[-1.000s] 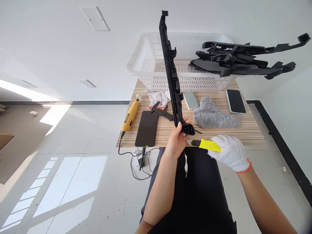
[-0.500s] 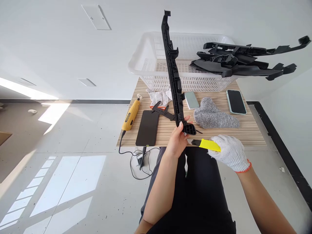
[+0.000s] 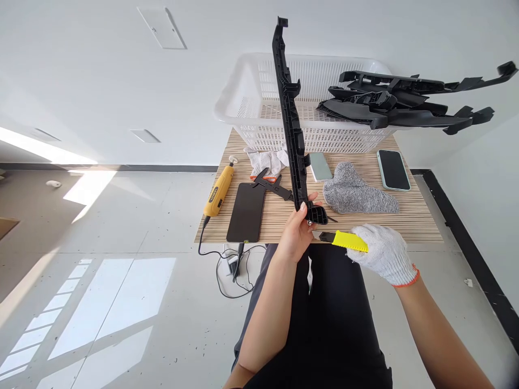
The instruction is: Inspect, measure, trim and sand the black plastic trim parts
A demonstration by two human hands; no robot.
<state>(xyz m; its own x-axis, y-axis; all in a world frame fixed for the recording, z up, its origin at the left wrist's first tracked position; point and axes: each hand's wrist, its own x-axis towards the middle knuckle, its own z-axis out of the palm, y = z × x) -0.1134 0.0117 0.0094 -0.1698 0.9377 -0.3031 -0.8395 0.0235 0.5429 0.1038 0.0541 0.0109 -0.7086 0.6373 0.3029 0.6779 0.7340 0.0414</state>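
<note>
My bare left hand [image 3: 298,232] grips the lower end of a long black plastic trim piece [image 3: 292,129], which rises upright with its ribbed side toward me. In a white knit glove, my right hand [image 3: 379,251] is closed round a yellow utility knife [image 3: 349,241]. The knife's blade points left and its tip is close to my left fingers, below the trim's foot; whether it touches anything I cannot tell. Behind the trim lies a black caliper [image 3: 273,186], partly covered by it. A grey knit sock-like piece [image 3: 359,192] rests to the right.
A white plastic basket [image 3: 251,127] at the back holds several black trim pieces [image 3: 405,102] jutting right. On the table [image 3: 413,227] are a yellow rotary tool [image 3: 219,189] with its cord, a dark tablet-like device [image 3: 245,213], a white glove [image 3: 263,162], a pale green box [image 3: 320,166] and a phone [image 3: 393,170].
The trim piece's top has shifted very slightly to the right in view, along with a small shift of the whole scene. Both hands keep the same grips.
</note>
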